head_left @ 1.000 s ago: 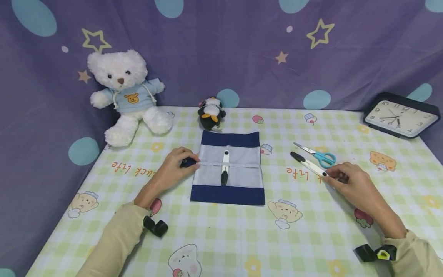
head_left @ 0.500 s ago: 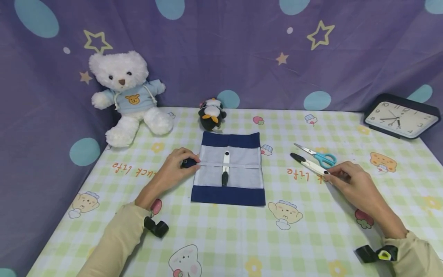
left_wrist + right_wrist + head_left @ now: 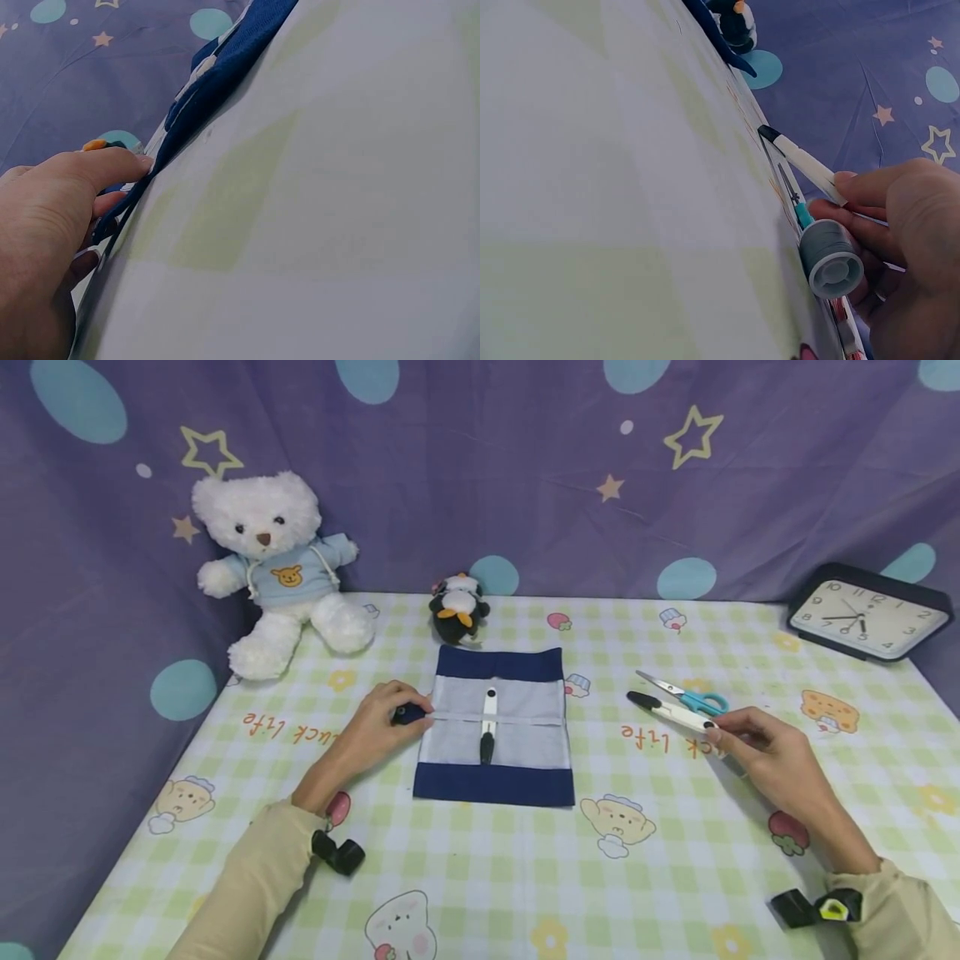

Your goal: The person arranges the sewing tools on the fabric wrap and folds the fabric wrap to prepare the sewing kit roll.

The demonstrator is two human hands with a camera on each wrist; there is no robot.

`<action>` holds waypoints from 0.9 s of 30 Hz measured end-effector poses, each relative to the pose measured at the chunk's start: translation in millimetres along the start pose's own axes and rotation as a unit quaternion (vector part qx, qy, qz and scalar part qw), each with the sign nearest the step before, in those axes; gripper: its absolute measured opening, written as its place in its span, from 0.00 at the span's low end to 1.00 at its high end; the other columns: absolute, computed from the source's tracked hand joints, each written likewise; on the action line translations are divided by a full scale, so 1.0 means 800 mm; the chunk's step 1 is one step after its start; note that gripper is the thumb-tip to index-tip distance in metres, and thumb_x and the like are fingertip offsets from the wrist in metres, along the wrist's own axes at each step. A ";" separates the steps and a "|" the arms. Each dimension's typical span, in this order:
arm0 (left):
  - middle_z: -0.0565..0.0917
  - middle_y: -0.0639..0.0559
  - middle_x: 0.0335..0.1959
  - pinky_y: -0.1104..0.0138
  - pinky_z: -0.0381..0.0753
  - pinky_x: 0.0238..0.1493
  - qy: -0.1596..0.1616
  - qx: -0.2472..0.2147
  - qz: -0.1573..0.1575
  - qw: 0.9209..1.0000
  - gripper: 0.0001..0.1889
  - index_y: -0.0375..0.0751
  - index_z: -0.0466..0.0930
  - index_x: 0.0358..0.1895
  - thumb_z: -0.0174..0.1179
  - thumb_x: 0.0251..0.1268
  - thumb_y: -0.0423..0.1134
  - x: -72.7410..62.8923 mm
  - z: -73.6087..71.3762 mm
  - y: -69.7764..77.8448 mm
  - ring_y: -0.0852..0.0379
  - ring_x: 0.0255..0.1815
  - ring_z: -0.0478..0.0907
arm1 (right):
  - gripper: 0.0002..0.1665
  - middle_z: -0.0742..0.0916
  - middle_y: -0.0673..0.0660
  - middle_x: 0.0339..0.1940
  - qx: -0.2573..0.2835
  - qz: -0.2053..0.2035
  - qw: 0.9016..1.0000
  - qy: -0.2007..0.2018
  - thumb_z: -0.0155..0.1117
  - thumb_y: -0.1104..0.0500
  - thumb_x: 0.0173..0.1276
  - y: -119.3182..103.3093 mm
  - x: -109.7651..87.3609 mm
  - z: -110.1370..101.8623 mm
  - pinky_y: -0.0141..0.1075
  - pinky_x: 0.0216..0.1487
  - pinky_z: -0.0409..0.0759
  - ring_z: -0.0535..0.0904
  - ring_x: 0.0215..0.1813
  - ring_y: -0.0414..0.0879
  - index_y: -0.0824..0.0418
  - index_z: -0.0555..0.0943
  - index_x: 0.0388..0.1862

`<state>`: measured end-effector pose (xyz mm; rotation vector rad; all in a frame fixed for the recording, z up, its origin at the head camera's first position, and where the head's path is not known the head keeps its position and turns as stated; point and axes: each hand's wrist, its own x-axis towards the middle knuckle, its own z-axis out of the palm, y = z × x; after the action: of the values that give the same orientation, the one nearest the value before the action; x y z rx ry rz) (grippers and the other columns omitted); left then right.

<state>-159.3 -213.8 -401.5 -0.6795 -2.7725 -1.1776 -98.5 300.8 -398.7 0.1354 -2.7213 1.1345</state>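
Note:
My left hand (image 3: 386,714) pinches the left edge of a navy and grey fabric roll-up pouch (image 3: 457,743), at a dark navy tab (image 3: 408,712). In the left wrist view my thumb lies over the navy edge with fingers beneath. A slim white tool with a black end (image 3: 489,714) lies under the pouch's narrow middle strap. My right hand (image 3: 776,747) pinches the rear end of a matching white tool with a black cap (image 3: 678,717), its capped end pointing left. Turquoise-handled scissors (image 3: 701,702) lie just behind it. A grey thread spool (image 3: 832,259) sits under my right fingers.
A white teddy bear (image 3: 285,577) sits back left, and a small penguin toy (image 3: 457,608) stands behind the pouch. A black-framed clock (image 3: 870,610) rests back right. A purple curtain (image 3: 525,485) hangs behind the checked tablecloth (image 3: 510,868).
My right hand has raised the rear end of the white tool slightly, and its fingers have shifted a little. My left hand and the pouch have stayed in place.

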 end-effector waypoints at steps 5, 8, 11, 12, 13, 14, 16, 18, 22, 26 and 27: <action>0.82 0.47 0.52 0.50 0.71 0.56 -0.001 0.001 0.001 1.000 0.07 0.44 0.88 0.46 0.72 0.67 0.38 0.000 0.000 0.000 0.45 0.54 0.73 | 0.11 0.87 0.45 0.39 0.023 0.009 1.000 0.005 0.68 0.56 0.76 0.001 0.003 0.000 0.22 0.35 0.74 0.79 0.37 0.32 0.64 0.85 0.48; 0.82 0.47 0.51 0.50 0.71 0.56 -0.001 0.002 0.005 1.000 0.07 0.44 0.88 0.45 0.72 0.67 0.38 0.000 0.000 0.000 0.45 0.55 0.73 | 0.13 0.85 0.39 0.41 0.037 0.017 0.999 0.010 0.67 0.56 0.76 0.002 0.005 0.001 0.19 0.38 0.74 0.79 0.40 0.30 0.66 0.84 0.50; 0.82 0.46 0.51 0.50 0.71 0.56 0.001 0.003 0.009 1.000 0.07 0.43 0.88 0.45 0.72 0.67 0.37 0.001 0.000 0.000 0.45 0.55 0.73 | 0.14 0.84 0.37 0.42 0.052 0.021 0.998 0.019 0.67 0.57 0.77 0.002 0.007 0.002 0.18 0.41 0.74 0.79 0.43 0.30 0.67 0.83 0.52; 0.82 0.46 0.51 0.50 0.71 0.56 0.000 0.004 0.009 1.000 0.07 0.43 0.88 0.45 0.72 0.67 0.37 0.001 -0.001 0.000 0.45 0.55 0.74 | 0.15 0.84 0.37 0.42 0.054 0.021 0.998 0.023 0.66 0.57 0.77 0.002 0.007 0.003 0.18 0.42 0.73 0.79 0.44 0.30 0.67 0.83 0.52; 0.82 0.46 0.51 0.50 0.71 0.56 0.000 0.005 0.009 1.000 0.07 0.43 0.88 0.45 0.72 0.67 0.37 0.001 -0.001 0.000 0.45 0.54 0.74 | 0.14 0.83 0.37 0.42 0.057 0.021 0.998 0.028 0.66 0.57 0.77 0.002 0.008 0.004 0.17 0.43 0.73 0.79 0.45 0.30 0.67 0.82 0.52; 0.82 0.46 0.51 0.50 0.71 0.56 -0.001 0.005 0.008 1.000 0.07 0.43 0.88 0.45 0.72 0.67 0.37 0.001 -0.001 0.000 0.45 0.54 0.74 | 0.14 0.83 0.37 0.42 0.059 0.020 0.998 0.033 0.66 0.58 0.77 0.002 0.009 0.004 0.17 0.43 0.73 0.78 0.46 0.30 0.68 0.82 0.52; 0.82 0.46 0.51 0.49 0.71 0.57 -0.002 0.006 0.004 1.000 0.07 0.43 0.88 0.45 0.72 0.67 0.38 0.001 -0.002 0.001 0.44 0.55 0.73 | 0.13 0.83 0.37 0.42 0.061 0.020 0.997 0.042 0.65 0.59 0.78 0.001 0.011 0.006 0.17 0.43 0.73 0.78 0.46 0.31 0.67 0.82 0.52; 0.82 0.47 0.51 0.48 0.70 0.58 -0.006 0.009 -0.003 1.000 0.07 0.44 0.88 0.45 0.72 0.68 0.38 0.002 -0.002 0.002 0.45 0.56 0.73 | 0.13 0.83 0.37 0.43 0.065 0.021 0.996 0.049 0.64 0.59 0.78 0.000 0.013 0.006 0.18 0.43 0.73 0.79 0.46 0.32 0.67 0.82 0.53; 0.81 0.48 0.51 0.46 0.67 0.61 -0.011 0.013 -0.014 1.000 0.07 0.45 0.88 0.46 0.71 0.68 0.40 0.002 -0.003 0.003 0.45 0.58 0.72 | 0.14 0.85 0.39 0.45 0.081 0.022 0.995 0.060 0.64 0.57 0.78 -0.003 0.017 0.007 0.20 0.39 0.73 0.79 0.43 0.35 0.66 0.83 0.54; 0.81 0.48 0.51 0.45 0.67 0.62 -0.017 0.015 -0.015 1.000 0.08 0.46 0.88 0.47 0.71 0.69 0.41 0.003 -0.004 0.005 0.45 0.58 0.72 | 0.15 0.85 0.38 0.43 0.085 0.027 0.993 0.071 0.63 0.58 0.79 -0.006 0.023 0.008 0.21 0.37 0.73 0.79 0.41 0.35 0.67 0.83 0.55; 0.81 0.49 0.51 0.45 0.66 0.62 -0.018 0.017 -0.015 1.000 0.07 0.46 0.88 0.47 0.71 0.69 0.41 0.003 -0.004 0.005 0.45 0.58 0.72 | 0.15 0.85 0.37 0.42 0.084 0.028 0.993 0.075 0.63 0.58 0.79 -0.007 0.024 0.008 0.22 0.36 0.72 0.78 0.40 0.36 0.67 0.83 0.55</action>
<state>-160.5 -212.9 -395.9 -0.6646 -2.8353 -1.1331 -117.2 292.0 -394.8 -0.0031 -2.5122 1.3319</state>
